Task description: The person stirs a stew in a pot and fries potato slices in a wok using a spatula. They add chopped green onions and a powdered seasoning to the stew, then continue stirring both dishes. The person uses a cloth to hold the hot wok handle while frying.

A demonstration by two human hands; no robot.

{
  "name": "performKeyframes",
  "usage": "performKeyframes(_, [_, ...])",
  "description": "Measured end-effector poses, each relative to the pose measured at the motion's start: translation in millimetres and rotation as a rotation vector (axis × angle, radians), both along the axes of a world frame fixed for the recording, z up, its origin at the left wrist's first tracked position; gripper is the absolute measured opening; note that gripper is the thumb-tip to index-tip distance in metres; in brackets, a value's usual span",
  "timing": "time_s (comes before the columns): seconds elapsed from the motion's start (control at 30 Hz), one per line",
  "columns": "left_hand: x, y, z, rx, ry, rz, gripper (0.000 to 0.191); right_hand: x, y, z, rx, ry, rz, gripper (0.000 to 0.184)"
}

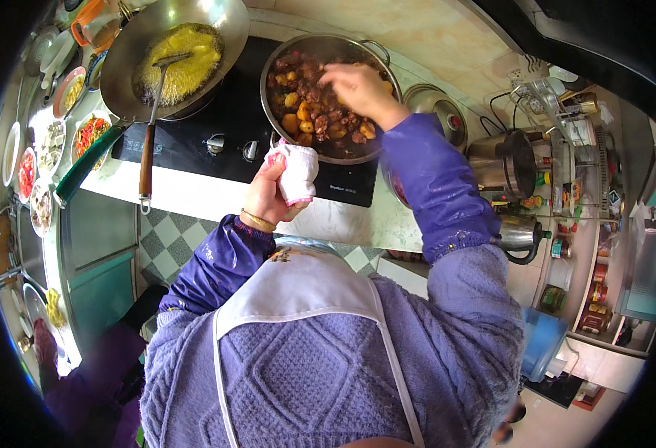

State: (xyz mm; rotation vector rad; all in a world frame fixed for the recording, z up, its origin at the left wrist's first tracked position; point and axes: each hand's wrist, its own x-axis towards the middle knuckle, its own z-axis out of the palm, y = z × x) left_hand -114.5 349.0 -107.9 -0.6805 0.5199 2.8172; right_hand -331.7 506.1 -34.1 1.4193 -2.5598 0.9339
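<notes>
My left hand [267, 189] grips a folded white cloth with pink edging [298, 175] at the near rim of a wide steel pot [264, 106]. Whether a handle lies under the cloth is hidden. Dark braised meat chunks and yellow potato-like pieces [305, 110] fill the pot. Over its right side hovers my right hand [358, 89], slightly blurred, fingers loosely bent and pointing left. I cannot tell whether anything is between them. Left of the pot, a wok [118, 84] holds bubbling yellow food [193, 50], with a wooden-handled spatula [147, 151] resting in it.
The pot stands on a black cooktop [311, 182] with two knobs. A lid [437, 112] leans behind it at right, near an electric cooker [504, 162] and a kettle [521, 238]. Dishes of cut ingredients [91, 134] line the left counter. Another person's purple sleeve [92, 364] is at lower left.
</notes>
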Motion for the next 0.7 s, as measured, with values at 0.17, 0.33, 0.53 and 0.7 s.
performKeyframes(0.17, [-3.3, 0.6, 7.1, -0.016, -0.046, -0.028, 0.035, 38.5, 37.3, 13.0, 0.352, 0.417, 0.393, 0.009])
performKeyframes(0.33, [-1.9, -10.0, -17.7, 0.137, 0.022, -0.115, 0.035, 87.1, 84.6, 49.6, 0.446, 0.527, 0.399, 0.013])
performKeyframes(0.53, [13.3, -30.1, -25.4, 0.329, 0.263, -0.189, 0.058, 133.2, 107.9, 89.6, 0.296, 0.472, 0.195, 0.022])
performKeyframes(0.7, [14.2, -31.5, -25.3, 0.258, 0.249, -0.213, 0.056, 173.6, 94.0, 105.1, 0.168, 0.071, 0.119, 0.016])
